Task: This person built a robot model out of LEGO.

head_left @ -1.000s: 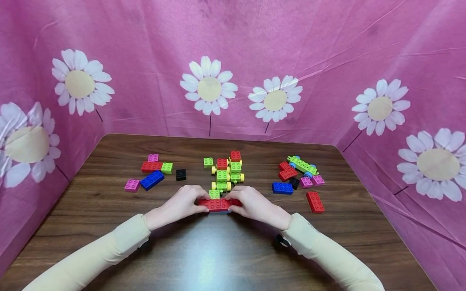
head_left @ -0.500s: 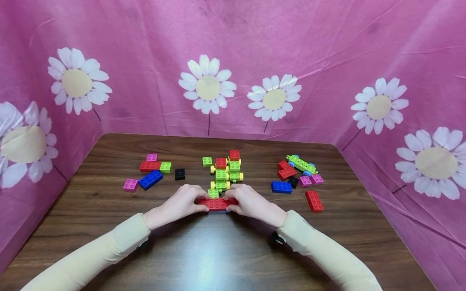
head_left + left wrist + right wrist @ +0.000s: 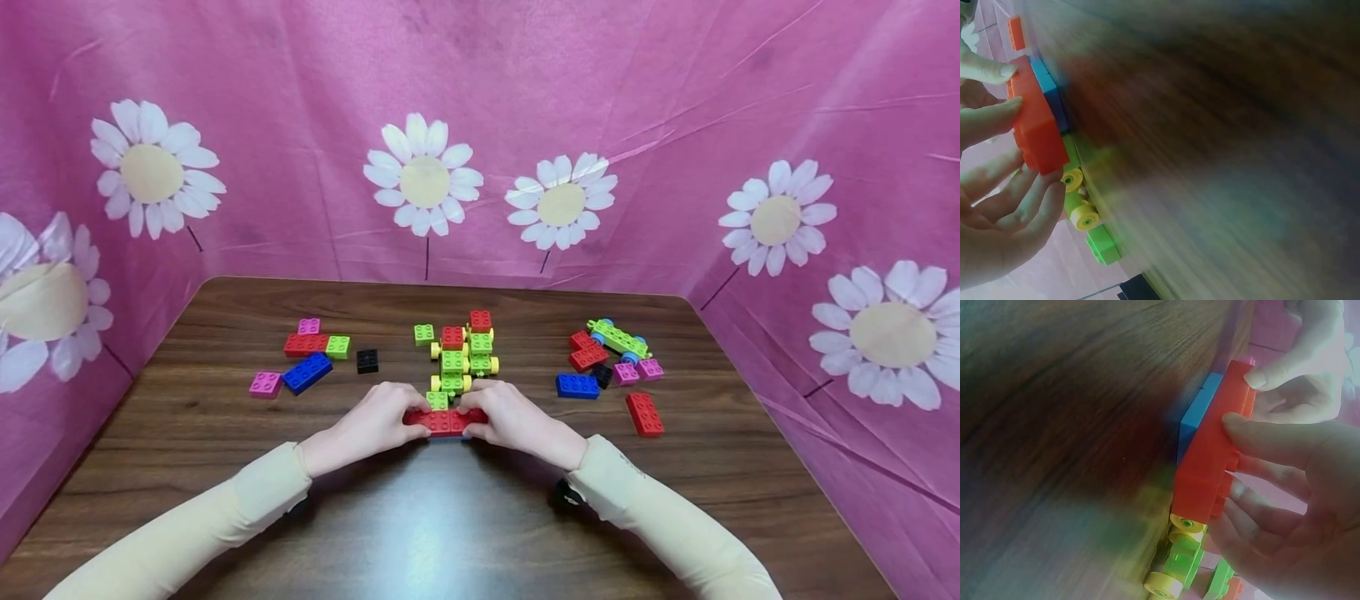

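Note:
Two red toy building bricks lie end to end on top of a blue brick, close to the front of the block group. My left hand pinches the left red brick between thumb and fingers. My right hand does the same with the right red brick. In the left wrist view the blue brick shows beneath the red brick. The right wrist view shows both thumbs along the red side. A lime green brick stands just behind the red pair.
Lime wheeled pieces with yellow wheels and red bricks on top stand behind the hands. Left lie pink, red, blue and black bricks. Right are a blue-wheeled lime base, a red brick and several others.
The head view has shifted slightly. Both hands keep their hold on the red bricks, with no clear movement of the blocks.

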The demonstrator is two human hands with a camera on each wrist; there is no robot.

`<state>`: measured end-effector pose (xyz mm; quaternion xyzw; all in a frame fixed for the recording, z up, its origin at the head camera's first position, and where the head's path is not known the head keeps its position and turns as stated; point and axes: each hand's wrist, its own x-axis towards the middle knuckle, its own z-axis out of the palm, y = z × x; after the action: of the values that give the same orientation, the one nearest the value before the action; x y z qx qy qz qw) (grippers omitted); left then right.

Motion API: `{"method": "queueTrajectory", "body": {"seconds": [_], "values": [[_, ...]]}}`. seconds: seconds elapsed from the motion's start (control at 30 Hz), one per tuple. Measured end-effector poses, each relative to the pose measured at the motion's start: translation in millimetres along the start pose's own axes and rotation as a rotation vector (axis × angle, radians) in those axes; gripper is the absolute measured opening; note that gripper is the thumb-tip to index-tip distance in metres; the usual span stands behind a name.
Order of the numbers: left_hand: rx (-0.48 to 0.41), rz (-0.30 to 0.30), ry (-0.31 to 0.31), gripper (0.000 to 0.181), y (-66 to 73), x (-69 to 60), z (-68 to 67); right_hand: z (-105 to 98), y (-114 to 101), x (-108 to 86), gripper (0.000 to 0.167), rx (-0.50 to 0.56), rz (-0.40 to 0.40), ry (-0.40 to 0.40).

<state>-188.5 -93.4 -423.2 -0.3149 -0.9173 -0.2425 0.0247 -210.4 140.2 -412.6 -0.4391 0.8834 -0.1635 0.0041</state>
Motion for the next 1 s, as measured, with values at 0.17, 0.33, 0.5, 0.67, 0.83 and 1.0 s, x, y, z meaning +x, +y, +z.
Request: {"method": "queueTrajectory", "body": {"seconds": [0.17,0.33,0.5,0.67,0.83,1.0], "values": [[0.030,0.002,0.021,0.018,3.4,0.7,2.0,-0.6,-2.0,1.2,0.018,-0.026,-0.005,0.002],[0.075,0.026,0.033,0.015,7.2,2.3,2.6,-1.7,-1.9,1.7,0.019,-0.049,-0.010,0.004],[0.085,0.024,0.030,0.018,7.5,5.3,1.6,-2.3,-1.0,-0.5,0.020,-0.051,0.006,0.013],[0.068,0.019,0.016,0.023,4.6,5.1,0.0,-0.5,-1.6,-3.4,0.022,-0.087,0.007,0.021],[0.054,0.043,0.013,0.025,2.8,4.4,-3.7,1.4,-2.2,-6.0,0.025,-0.133,0.005,0.033],[-0.014,0.060,0.074,0.026,2.3,12.3,-14.5,2.3,-1.8,-8.1,0.025,-0.129,0.000,0.040]]}}
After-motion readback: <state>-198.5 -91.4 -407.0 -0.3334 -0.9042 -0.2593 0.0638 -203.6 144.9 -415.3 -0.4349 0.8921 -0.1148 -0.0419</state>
